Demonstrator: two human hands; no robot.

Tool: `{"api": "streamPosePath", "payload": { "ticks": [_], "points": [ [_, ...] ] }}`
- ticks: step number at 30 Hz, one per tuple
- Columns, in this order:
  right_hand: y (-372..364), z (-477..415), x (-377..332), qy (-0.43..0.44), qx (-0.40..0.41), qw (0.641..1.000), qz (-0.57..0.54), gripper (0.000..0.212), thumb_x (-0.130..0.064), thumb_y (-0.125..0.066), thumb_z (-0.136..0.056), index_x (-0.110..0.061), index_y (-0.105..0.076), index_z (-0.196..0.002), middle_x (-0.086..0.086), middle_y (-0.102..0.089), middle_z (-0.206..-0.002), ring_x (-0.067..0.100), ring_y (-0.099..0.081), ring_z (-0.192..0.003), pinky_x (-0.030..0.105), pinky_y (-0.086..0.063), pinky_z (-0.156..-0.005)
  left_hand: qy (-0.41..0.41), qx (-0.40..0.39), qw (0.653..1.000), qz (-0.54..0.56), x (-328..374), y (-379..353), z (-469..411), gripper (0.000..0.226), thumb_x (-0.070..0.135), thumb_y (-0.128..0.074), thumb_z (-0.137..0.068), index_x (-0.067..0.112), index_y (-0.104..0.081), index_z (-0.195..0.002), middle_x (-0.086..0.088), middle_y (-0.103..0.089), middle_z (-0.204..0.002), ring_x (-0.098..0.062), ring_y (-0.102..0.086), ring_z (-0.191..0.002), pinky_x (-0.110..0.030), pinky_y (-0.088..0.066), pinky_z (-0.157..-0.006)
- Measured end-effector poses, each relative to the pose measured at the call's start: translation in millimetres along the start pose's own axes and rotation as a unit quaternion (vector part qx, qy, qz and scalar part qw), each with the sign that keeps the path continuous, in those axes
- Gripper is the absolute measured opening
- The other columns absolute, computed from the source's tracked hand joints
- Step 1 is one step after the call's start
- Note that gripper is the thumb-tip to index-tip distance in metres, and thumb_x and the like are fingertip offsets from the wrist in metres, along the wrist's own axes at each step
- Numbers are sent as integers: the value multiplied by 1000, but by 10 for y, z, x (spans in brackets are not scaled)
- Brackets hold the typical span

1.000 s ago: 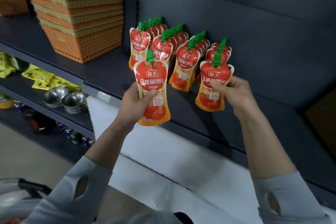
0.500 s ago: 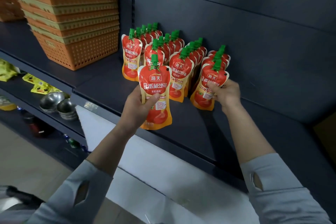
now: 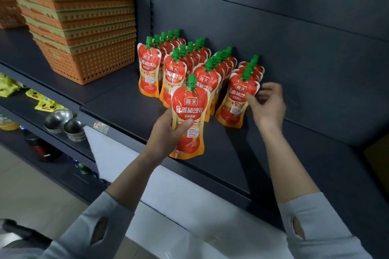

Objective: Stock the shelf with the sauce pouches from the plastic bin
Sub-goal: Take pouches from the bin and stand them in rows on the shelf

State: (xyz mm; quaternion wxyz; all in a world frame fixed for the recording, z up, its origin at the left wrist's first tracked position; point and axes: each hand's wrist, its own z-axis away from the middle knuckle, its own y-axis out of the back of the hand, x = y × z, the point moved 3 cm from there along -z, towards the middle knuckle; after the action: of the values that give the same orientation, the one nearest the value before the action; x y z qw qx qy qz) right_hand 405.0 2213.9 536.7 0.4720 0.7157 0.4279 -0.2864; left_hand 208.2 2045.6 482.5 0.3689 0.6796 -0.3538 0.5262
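Here, red pouch (image 3: 188,120) (green cap), left hand (image 3: 166,132).

Two hands at a dark shelf (image 3: 117,109) stocked with tomato sauce pouches.

The left hand (image 3: 166,134) grips one upright pouch (image 3: 189,120) by its middle, above the shelf's front part. The right hand (image 3: 267,105), fingers spread, sits just beside the front pouch of the rightmost row (image 3: 237,99), thumb at its edge. Four rows of green-capped pouches stand toward the back panel. Stacked orange baskets (image 3: 84,33) sit to the left; metal bowls (image 3: 63,122) lie on a lower shelf.
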Motion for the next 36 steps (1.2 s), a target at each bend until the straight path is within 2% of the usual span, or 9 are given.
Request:
{"api": "streamPosePath", "payload": {
  "ticks": [2,4,6,8,11,15,22,28,36],
  "points": [
    [137,112,-196,68,17,997,-18,26,-31,-73,-88,-20,-62,-109,-9,-66,-98,2,-62,-88,29,-55,-83,-5,-13,1000,-4,6,-68,-2,43,33,-63,-89,21,-52,-129,6,-67,-116,-14,-66,-104,-31,-56,-85],
    [136,253,-395,99,-103,989,-51,14,-35,-68,-92,-23,-69,-98,-14,-70,-91,-1,-65,-84,24,-55,-76,-13,-28,1000,4,34,-159,-5,41,32,-63,-90,21,-53,-128,7,-68,-114,-12,-67,-103,-30,-56,-85],
    [39,394,-506,81,-258,960,-79,14,-35,-68,-92,-23,-73,-98,-8,-74,-94,9,-70,-87,27,-58,-74,-15,-48,999,22,67,-255,-11,40,31,-64,-90,22,-53,-127,7,-68,-113,-10,-67,-103,-26,-56,-83],
    [1,441,-533,72,-309,943,-101,13,-26,-69,-93,-16,-73,-100,-1,-76,-94,18,-72,-82,30,-59,-67,-15,-69,997,32,102,-349,-11,39,31,-63,-90,25,-53,-127,8,-68,-113,-8,-66,-103,-20,-55,-80],
    [56,380,-485,48,-288,949,-120,10,-19,-67,-94,-12,-74,-97,1,-77,-88,11,-72,-73,24,-56,-58,-9,-86,996,34,123,-453,-24,42,33,-64,-90,26,-51,-129,10,-67,-115,-5,-65,-103,-18,-54,-80],
    [163,255,-382,50,-243,961,-122,8,-19,-68,-94,-16,-75,-94,1,-78,-93,16,-75,-85,34,-60,-69,9,-77,996,41,70,-515,-60,42,30,-68,-88,25,-51,-126,10,-67,-111,-4,-66,-101,-15,-54,-77],
    [300,-13,-129,65,-105,991,-42,9,-30,-68,-94,-24,-75,-93,-8,-77,-89,13,-74,-78,43,-62,-75,16,-60,997,-56,-250,-630,-24,41,20,-65,-91,20,-54,-130,2,-63,-123,-12,-58,-117,-31,-47,-102],
    [111,-14,17,74,-85,993,-33,12,-35,-67,-94,-25,-74,-95,-18,-73,-90,10,-72,-86,47,-59,-83,-33,-87,981,-172,-301,-857,-93,50,18,-58,-94,18,-44,-142,1,-46,-144,-16,-43,-133,-37,-38,-110],
    [-19,-124,19,87,-95,990,-50,17,-33,-66,-95,-20,-74,-103,-18,-70,-95,9,-71,-92,44,-61,-80,-53,-100,951,-289,-357,-1015,-229,59,21,-54,-96,17,-30,-150,-2,-29,-157,-18,-25,-144,-29,-22,-116]
  ]
}}
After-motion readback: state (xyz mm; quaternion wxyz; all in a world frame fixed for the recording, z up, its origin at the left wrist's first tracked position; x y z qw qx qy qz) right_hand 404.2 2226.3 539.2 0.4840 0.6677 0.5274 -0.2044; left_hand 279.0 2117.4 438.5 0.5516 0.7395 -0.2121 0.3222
